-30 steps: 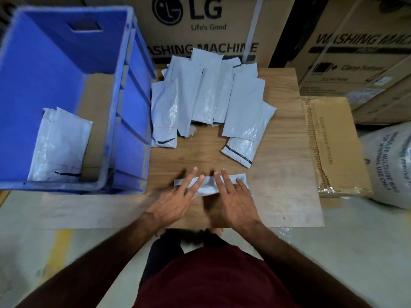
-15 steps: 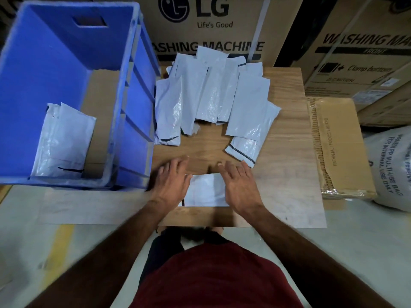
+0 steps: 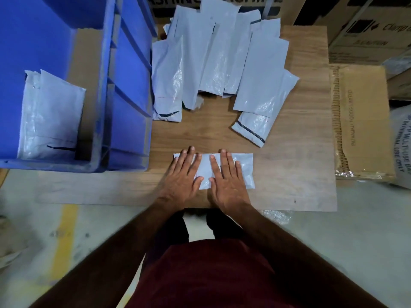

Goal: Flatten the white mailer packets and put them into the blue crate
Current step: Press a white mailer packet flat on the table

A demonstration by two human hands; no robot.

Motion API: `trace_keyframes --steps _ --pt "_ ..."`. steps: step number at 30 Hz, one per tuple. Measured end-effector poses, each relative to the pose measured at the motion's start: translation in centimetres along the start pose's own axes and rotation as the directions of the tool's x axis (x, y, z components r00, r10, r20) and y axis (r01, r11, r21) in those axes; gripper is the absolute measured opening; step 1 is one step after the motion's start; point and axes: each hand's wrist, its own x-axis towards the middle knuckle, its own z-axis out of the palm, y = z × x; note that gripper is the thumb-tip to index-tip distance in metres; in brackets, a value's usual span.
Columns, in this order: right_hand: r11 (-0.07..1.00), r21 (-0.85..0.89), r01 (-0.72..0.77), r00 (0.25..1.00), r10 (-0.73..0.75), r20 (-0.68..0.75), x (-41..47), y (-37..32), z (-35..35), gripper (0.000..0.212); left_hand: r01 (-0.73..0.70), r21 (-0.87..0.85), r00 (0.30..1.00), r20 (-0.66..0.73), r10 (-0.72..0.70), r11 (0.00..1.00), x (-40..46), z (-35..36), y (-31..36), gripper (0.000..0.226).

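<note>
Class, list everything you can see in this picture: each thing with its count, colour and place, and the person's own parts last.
Packet under hands: one, white, flat on the board's near edge.
Packet pile: several overlapping, exact count unclear, white, far side of the board.
Packets in crate: at least two, white, leaning inside the crate.
Crate: one, blue, left of the board.
Board: one, brown wood, on the floor.
Cartons: several, brown, behind and right.
Flat cardboard: one, brown, right of the board.
Sack: one, white, far right.
Left hand: flat, pressing the packet.
Right hand: flat, pressing the packet.
</note>
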Motion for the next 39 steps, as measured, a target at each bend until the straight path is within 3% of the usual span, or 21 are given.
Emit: trace_keyframes --steps 6,10,16,21,28,31,33,39 --pt "1.000 -0.001 -0.008 0.999 0.008 -0.045 -0.4 0.7 -1.3 0.065 -0.025 0.093 1.000 -0.016 0.027 0.995 0.8 -1.1 0.2 0.068" --pt "0.996 -0.065 -0.053 0.998 0.051 -0.029 -1.6 2.8 -1.3 0.065 -0.159 0.064 0.987 0.009 0.159 0.985 1.0 -0.5 2.8 0.067" --pt "0.999 -0.047 0.005 1.000 -0.006 -0.015 -1.6 3.8 -1.5 0.065 -0.054 0.028 0.998 0.013 0.054 0.998 0.9 -0.2 5.0 0.069" --pt "0.988 -0.040 -0.147 0.987 0.143 -0.075 -2.8 5.3 -1.5 0.065 -0.191 0.045 0.982 -0.005 0.191 0.981 0.7 0.2 5.7 0.069" --pt "0.989 -0.019 -0.147 0.986 0.145 -0.081 -2.9 4.4 -1.7 0.066 -0.153 0.015 0.987 -0.041 0.153 0.988 0.6 0.0 5.0 0.070" --pt "0.999 0.037 -0.038 0.993 0.041 -0.106 -2.2 2.5 -1.7 0.066 0.043 -0.018 0.993 -0.107 -0.045 0.999 -0.1 0.2 3.3 0.069" --pt "0.999 0.036 0.040 0.996 -0.037 -0.079 -1.6 1.3 -1.0 0.066 0.120 -0.021 0.990 -0.065 -0.121 0.993 -0.7 0.8 2.3 0.071" --pt "0.999 0.016 0.036 0.999 -0.036 -0.019 -0.9 0.7 0.0 0.069 0.059 -0.021 0.998 0.007 -0.059 0.998 -0.7 0.9 1.0 0.078"
